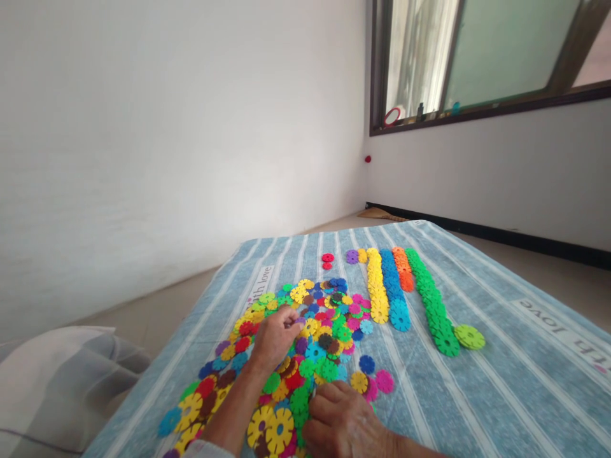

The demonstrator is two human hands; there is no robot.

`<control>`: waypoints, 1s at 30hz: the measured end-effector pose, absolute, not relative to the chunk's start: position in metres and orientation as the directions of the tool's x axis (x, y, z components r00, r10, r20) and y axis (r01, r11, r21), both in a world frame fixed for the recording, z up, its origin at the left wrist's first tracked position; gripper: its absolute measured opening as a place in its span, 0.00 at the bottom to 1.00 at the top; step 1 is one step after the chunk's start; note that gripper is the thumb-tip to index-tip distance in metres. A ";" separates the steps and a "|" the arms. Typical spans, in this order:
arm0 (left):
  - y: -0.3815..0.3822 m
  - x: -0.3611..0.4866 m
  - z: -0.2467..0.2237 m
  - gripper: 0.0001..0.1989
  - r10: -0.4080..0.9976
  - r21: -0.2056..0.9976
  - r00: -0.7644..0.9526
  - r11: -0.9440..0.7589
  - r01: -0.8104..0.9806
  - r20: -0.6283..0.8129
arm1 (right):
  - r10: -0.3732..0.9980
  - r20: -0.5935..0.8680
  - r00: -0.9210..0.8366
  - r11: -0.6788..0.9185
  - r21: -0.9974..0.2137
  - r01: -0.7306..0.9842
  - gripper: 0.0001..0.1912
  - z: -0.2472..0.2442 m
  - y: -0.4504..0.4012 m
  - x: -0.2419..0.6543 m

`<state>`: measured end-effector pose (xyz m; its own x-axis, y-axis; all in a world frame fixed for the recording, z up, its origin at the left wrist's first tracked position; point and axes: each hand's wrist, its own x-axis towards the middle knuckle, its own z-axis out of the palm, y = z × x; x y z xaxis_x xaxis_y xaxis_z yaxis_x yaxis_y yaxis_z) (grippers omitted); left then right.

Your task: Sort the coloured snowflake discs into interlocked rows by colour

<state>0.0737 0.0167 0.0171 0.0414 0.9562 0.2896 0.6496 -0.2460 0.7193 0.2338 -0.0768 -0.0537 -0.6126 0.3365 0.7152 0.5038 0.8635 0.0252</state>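
A big pile of multicoloured notched plastic discs (315, 350) is spread over the cloth. My left hand (275, 337) reaches into its upper middle, thumb and forefinger pinched on a purple disc (300, 322). Lower down, my right hand (341, 416) is closed, its fingers curled at the pile's near right side beside several green discs (300, 401). Whatever those fingers hold is hidden. Beyond the pile, overlapping discs lie in rows: a yellow row (376, 286), a blue row (395, 289), a short orange row (403, 267) and a long green row (432, 302).
Two red discs (327, 261) and a purple disc (352, 256) lie near the far edge. Light green discs (470, 337) sit by the green row's near end. A striped blue cloth (506, 381) covers the surface. Walls (191, 127) and a window (506, 57) stand behind.
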 end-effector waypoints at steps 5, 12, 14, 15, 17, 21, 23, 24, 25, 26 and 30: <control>0.018 0.073 0.013 0.06 0.955 0.701 0.013 -0.226 0.676 0.295 | 0.339 0.694 -0.636 0.866 0.033 0.498 0.16 -0.050 -0.076 0.235; 0.016 0.072 0.012 0.06 0.944 0.679 0.018 -0.251 0.689 0.331 | 0.363 0.684 -0.632 0.891 -0.056 0.451 0.15 -0.045 -0.078 0.242; 0.015 0.072 0.013 0.05 0.941 0.670 0.014 -0.252 0.699 0.339 | 0.368 0.689 -0.624 0.893 -0.075 0.443 0.13 -0.040 -0.077 0.247; 0.015 0.072 0.013 0.05 0.939 0.665 0.013 -0.252 0.703 0.342 | 0.372 0.692 -0.618 0.893 -0.083 0.443 0.12 -0.036 -0.077 0.250; 0.014 0.071 0.013 0.05 0.937 0.658 0.010 -0.253 0.709 0.350 | 0.384 0.691 -0.612 0.890 -0.100 0.445 0.11 -0.028 -0.077 0.261; 0.014 0.070 0.010 0.06 0.931 0.648 -0.005 -0.251 0.719 0.366 | 0.426 0.670 -0.608 0.880 -0.153 0.449 0.11 -0.017 -0.084 0.294; 0.015 0.070 0.008 0.06 0.931 0.642 -0.008 -0.245 0.726 0.364 | 0.450 0.662 -0.599 0.866 -0.160 0.473 0.12 -0.019 -0.087 0.312; 0.015 0.071 0.008 0.06 0.932 0.641 -0.007 -0.243 0.728 0.361 | 0.449 0.673 -0.587 0.857 -0.138 0.497 0.14 -0.021 -0.089 0.318; 0.015 0.071 0.008 0.07 0.934 0.641 -0.005 -0.242 0.728 0.357 | 0.459 0.684 -0.567 0.839 -0.123 0.530 0.16 -0.025 -0.089 0.323; 0.015 0.072 0.009 0.07 0.936 0.642 -0.002 -0.240 0.728 0.353 | 0.472 0.691 -0.547 0.819 -0.115 0.562 0.18 -0.029 -0.089 0.326; 0.012 0.076 0.016 0.10 0.940 0.662 -0.013 -0.231 0.713 0.342 | 0.516 0.681 -0.520 0.784 -0.132 0.606 0.22 -0.038 -0.087 0.324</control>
<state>0.0759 0.0120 0.0156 -0.0128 0.9397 0.3418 0.7127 -0.2312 0.6623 0.3238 -0.0865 -0.0382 -0.5196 0.5161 0.6809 0.6065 0.7841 -0.1315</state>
